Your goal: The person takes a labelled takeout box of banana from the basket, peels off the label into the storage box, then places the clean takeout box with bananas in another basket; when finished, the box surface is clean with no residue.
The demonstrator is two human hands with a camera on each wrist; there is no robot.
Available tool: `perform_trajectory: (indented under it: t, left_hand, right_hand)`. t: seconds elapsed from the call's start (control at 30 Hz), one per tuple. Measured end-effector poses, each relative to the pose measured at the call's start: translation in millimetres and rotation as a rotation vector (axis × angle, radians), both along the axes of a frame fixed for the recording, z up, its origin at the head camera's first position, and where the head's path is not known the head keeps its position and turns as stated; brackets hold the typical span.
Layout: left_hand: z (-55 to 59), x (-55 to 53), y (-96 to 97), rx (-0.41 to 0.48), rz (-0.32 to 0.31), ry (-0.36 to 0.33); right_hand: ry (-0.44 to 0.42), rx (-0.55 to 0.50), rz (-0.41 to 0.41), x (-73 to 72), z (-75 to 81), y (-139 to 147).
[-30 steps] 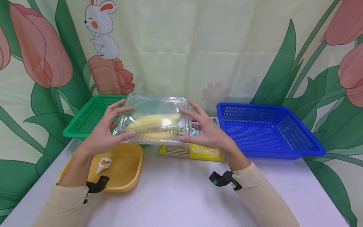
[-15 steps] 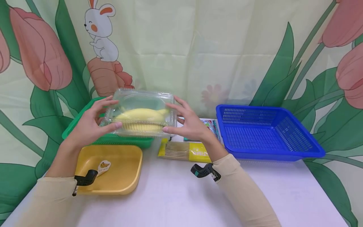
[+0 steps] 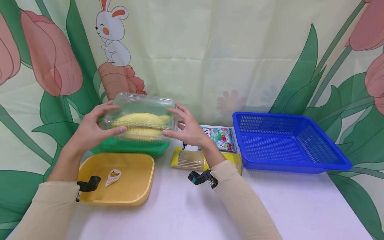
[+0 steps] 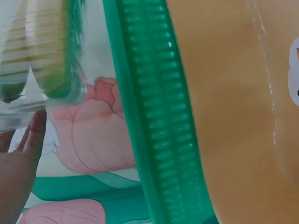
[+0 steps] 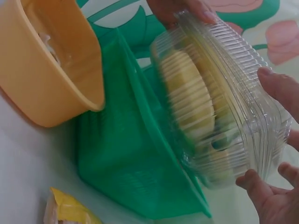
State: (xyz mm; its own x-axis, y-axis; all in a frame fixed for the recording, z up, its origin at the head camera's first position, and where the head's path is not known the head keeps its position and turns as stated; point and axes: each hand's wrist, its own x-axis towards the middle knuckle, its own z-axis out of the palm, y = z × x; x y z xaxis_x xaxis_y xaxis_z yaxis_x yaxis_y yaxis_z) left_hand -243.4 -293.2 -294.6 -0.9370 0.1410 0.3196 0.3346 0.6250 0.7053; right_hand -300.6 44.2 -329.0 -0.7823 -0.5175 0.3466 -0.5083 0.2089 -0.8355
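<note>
Both hands hold a clear plastic clamshell box (image 3: pixel 141 102) by its short ends, raised over the green basket (image 3: pixel 144 149). Yellow bananas (image 3: pixel 139 118) lie inside the box. My left hand (image 3: pixel 91 128) grips the left end, thumb at the near edge and fingers along the side. At the right end, my right hand (image 3: pixel 189 129) does likewise. The right wrist view has the box (image 5: pixel 219 93) tilted above the basket (image 5: pixel 135 154), the right-hand fingers (image 5: pixel 259 186) on its edge. In the left wrist view the box (image 4: pixel 42 100) shows only partly, with the left fingers (image 4: pixel 35 135) beneath it.
In front of the green basket stands an orange-yellow tub (image 3: pixel 132 180) with a banana sticker (image 3: pixel 113 176) inside. A yellow packet (image 3: pixel 190 160) and a colourful packet (image 3: pixel 222 138) lie right of the green basket. A blue basket (image 3: pixel 279 141) stands farther right. A printed curtain (image 3: pixel 186 50) hangs behind.
Both hands have carried the clamshell box of bananas leftward, until it overlaps the green basket. More of the packets and the tub now shows. The grip looks the same.
</note>
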Motion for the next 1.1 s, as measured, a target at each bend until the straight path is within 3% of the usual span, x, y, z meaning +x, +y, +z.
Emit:
perform_trajectory:
  t: [0.33,0.5,0.7,0.87,1.1]
  left_hand:
    - [-4.1,-8.9,-15.2,0.029,0.044,-0.051]
    - [-13.8,-15.0,-22.6,0.02,0.062,-0.068]
    - [-28.0,-15.5,-29.0,-0.006,0.104,-0.097]
    - [-35.9,-17.8,-33.0,0.001,0.081,-0.134]
    - [-41.7,-24.3,-35.8,0.002,0.057,-0.183]
  right_hand:
    - [-0.042,-0.017,0.0,-12.6,-10.0,-18]
    - [-0.069,0.004,0.014,-19.3,-17.6,-25]
    - [-0.026,0.167,0.005,-23.7,-26.2,-31]
    - [0.023,0.314,-0.025,-23.6,-27.0,-32]
    - [0.035,0.357,-0.046,-29.9,-26.0,-35]
